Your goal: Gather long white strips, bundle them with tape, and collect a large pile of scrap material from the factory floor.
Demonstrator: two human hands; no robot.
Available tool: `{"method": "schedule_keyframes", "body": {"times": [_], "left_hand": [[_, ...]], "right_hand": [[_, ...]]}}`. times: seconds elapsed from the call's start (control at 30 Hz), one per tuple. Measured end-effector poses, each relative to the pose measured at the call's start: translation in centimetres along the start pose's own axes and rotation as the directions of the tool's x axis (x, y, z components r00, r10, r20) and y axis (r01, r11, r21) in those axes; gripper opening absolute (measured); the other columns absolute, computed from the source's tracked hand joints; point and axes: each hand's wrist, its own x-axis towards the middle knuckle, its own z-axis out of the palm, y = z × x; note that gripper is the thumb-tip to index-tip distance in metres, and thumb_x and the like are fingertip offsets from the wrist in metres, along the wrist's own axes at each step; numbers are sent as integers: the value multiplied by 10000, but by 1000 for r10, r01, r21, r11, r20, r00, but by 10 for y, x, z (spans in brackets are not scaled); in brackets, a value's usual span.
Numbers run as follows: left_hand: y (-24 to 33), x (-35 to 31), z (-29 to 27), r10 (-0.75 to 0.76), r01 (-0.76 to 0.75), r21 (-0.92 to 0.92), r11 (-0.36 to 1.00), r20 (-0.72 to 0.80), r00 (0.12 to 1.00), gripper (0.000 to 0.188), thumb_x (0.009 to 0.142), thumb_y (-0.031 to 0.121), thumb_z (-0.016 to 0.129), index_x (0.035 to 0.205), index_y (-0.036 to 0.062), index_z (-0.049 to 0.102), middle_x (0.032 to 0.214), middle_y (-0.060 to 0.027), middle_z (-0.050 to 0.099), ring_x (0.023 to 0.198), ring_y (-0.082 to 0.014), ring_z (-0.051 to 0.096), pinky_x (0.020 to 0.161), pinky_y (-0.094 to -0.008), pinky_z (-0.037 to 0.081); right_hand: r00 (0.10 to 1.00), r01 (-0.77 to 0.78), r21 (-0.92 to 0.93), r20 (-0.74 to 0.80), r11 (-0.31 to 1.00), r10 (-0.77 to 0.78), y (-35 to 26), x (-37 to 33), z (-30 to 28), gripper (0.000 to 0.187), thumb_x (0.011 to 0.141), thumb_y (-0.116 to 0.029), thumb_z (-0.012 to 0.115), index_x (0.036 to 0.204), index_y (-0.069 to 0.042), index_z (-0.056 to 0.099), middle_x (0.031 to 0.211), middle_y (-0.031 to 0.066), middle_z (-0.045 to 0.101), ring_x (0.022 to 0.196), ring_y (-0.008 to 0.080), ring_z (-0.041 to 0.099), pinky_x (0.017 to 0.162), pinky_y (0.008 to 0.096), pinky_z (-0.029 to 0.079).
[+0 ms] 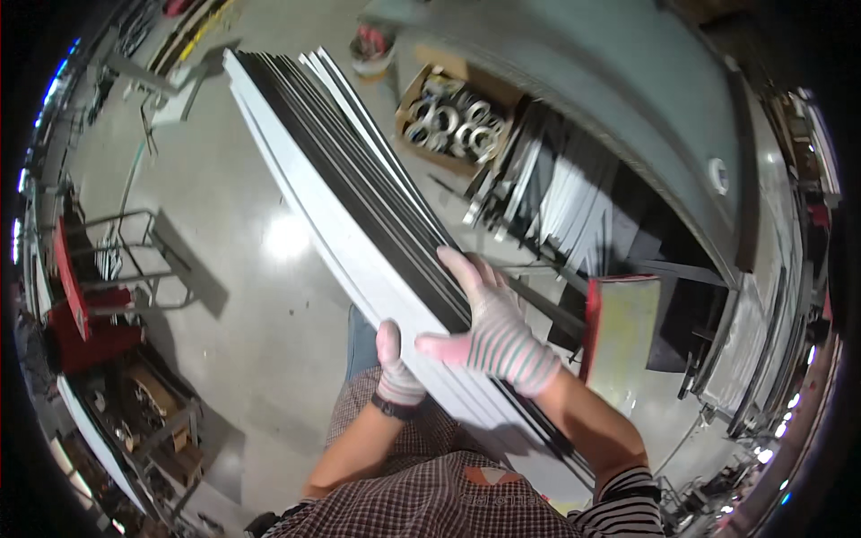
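- Long black and white strips [386, 260] were held aslant, far left to near right
- Their left side was gripped by the left hand [398, 377]
- Their right side was clasped by the right hand [500, 334]

The left forearm [357, 448] slanted up and to the right, bare, with a dark wristband [393, 410]. The left hand [404, 381], in a thin pale glove, was set in a grip, its thumb [387, 342] pointing up and its other fingers hidden from view. The right forearm [587, 417] slanted up and to the left, bare beyond a striped sleeve [628, 507]. The right hand [504, 336], in a striped glove, gripped with its thumb reaching left and its forefinger [459, 269] stretched up and left. The two thumbs were near each other, not touching.
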Motion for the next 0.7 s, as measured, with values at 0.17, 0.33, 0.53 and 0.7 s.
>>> {"method": "schedule_keyframes", "body": {"times": [0.17, 0.33, 0.53, 0.7], "left_hand": [[-38, -59, 130, -152, 92, 217, 972, 276, 949, 1202, 682, 752, 713, 1519, 15, 266, 1487, -180, 421, 1335, -326, 462, 1129, -451, 401], [-98, -52, 188, -408, 292, 349, 890, 324, 854, 1045, 711, 624, 765, 1444, -9, 374, 1325, -157, 550, 1168, -274, 589, 999, -390, 509], [-173, 44, 253, -448, 263, 474, 840, 334, 829, 962, 833, 464, 720, 1532, 64, 194, 1424, -128, 431, 1293, -240, 459, 1068, -384, 405], [-239, 139, 280, -397, 252, 495, 832, 213, 893, 1062, 819, 276, 785, 1560, 76, 51, 1439, -130, 380, 1333, -232, 398, 1100, -391, 367]], "right_hand": [[907, 236, -69, -343, 969, -245, -4, -138, -87, 1091, 615, -338, 834, 1502, 13, 304, 1451, 258, 394, 1371, 402, 377, 1158, 460, 275], [878, 230, 139, -457, 963, -144, 24, -195, -177, 1158, 661, -397, 849, 1530, 55, 232, 1462, 248, 408, 1397, 353, 370, 1176, 410, 230], [868, 301, 654, -489, 693, 84, 108, -161, -256, 1094, 712, -436, 820, 1520, 49, 266, 1454, 186, 442, 1366, 278, 414, 1152, 367, 282], [901, 125, 845, -316, 521, 297, 221, -115, -307, 1027, 756, -414, 789, 1531, 18, 273, 1494, 143, 417, 1379, 267, 396, 1159, 365, 286]]}}
